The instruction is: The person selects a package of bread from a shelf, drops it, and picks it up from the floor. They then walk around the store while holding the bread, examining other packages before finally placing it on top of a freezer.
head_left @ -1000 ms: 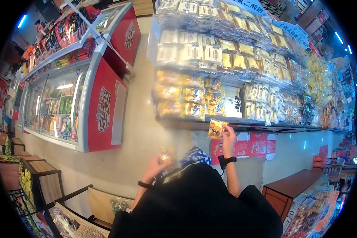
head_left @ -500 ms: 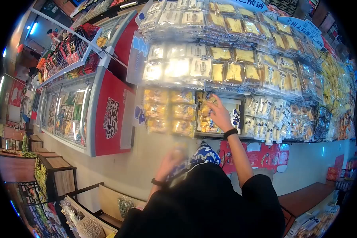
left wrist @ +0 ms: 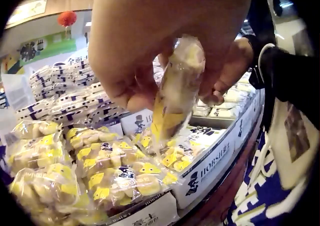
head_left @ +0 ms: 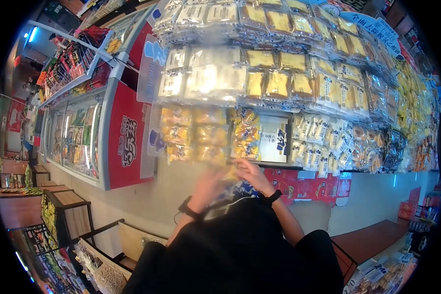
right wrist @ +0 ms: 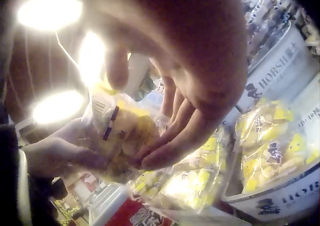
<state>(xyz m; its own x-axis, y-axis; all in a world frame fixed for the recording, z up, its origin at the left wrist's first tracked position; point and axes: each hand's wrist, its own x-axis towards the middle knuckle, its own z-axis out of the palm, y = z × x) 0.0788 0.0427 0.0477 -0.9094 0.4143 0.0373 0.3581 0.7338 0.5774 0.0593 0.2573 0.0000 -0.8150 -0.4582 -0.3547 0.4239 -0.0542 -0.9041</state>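
In front of my chest both hands meet on a clear and yellow bread packet (left wrist: 179, 88). My left hand (head_left: 208, 188) grips it from one side, thumb and fingers at its edges. From the other side my right hand (head_left: 254, 175) holds the same packet (right wrist: 122, 131), with curled fingers along its lower edge and the thumb near its top. Just past the hands, similar yellow packets (left wrist: 122, 173) lie in rows in white display boxes (left wrist: 215, 168). One box (head_left: 274, 142) shows a bare printed panel beside its packets.
Stacks of wrapped bread slices (head_left: 279, 83) rise behind the yellow packets. White stick-shaped packets (head_left: 323, 139) lie to the right. A red-sided freezer (head_left: 130, 132) stands at left, and red cartons (head_left: 304, 186) sit below the display.
My right hand reached into the display box among the yellow packets, then drew back to my chest. It has come together with the left hand, which was apart before.
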